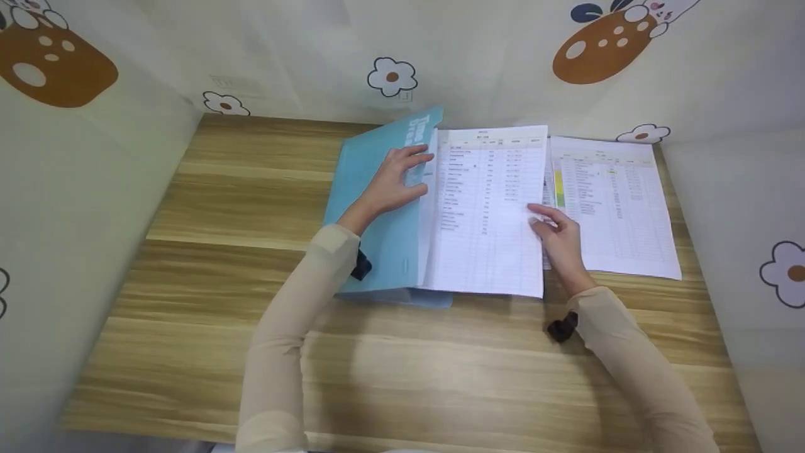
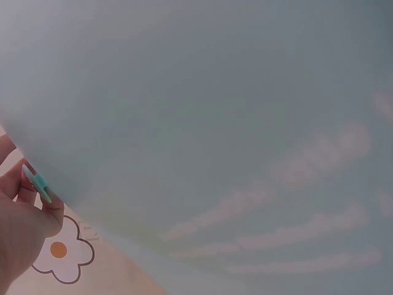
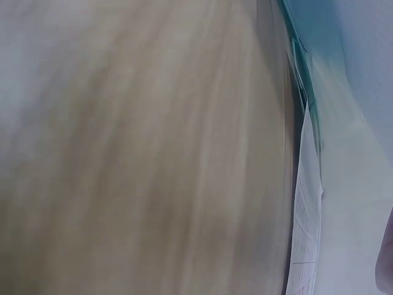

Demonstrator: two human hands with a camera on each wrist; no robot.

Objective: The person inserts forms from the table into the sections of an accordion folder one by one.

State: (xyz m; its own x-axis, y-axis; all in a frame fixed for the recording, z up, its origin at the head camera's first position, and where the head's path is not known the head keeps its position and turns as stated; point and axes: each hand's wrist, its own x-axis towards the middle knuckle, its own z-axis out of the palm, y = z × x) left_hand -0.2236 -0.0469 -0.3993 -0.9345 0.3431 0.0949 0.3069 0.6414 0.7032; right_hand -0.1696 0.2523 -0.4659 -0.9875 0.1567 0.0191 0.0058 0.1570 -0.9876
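Folder [image 1: 380, 251]: left hand [image 1: 393, 182] rests against it, grip apart; right hand [image 1: 563, 242] pinches papers [image 1: 484, 258], which uneven pulling could crease.

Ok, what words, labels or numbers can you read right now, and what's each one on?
"Time": on the blue folder, head view.
"Drea": same folder, beside it; nothing further readable.
Lettering on the folder, left wrist view: too blurred.
Print on the middle sheet and right-hand sheet: too small.
Faint marks on the wall: unreadable.
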